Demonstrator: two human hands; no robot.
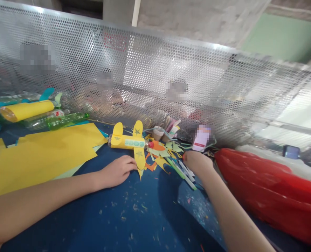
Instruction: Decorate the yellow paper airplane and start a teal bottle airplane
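A toy airplane, made from a plastic bottle wrapped in yellow paper, lies on the blue table. Dark stars mark its wings, green figures its side, and its red cap faces right. My left hand rests on the table with fingers curled together, the fingertips at the edge of the near wing. Over the paper scraps at the right, my right hand is closed, pointing down; a bit of orange-red shows at its fingertips, too small to name. Several pens lie just left of it.
Yellow paper sheets cover the left, with green bottles and another yellow-wrapped bottle behind. Cups of supplies and a lit phone stand near the perforated metal screen. A red plastic bag bulges at the right.
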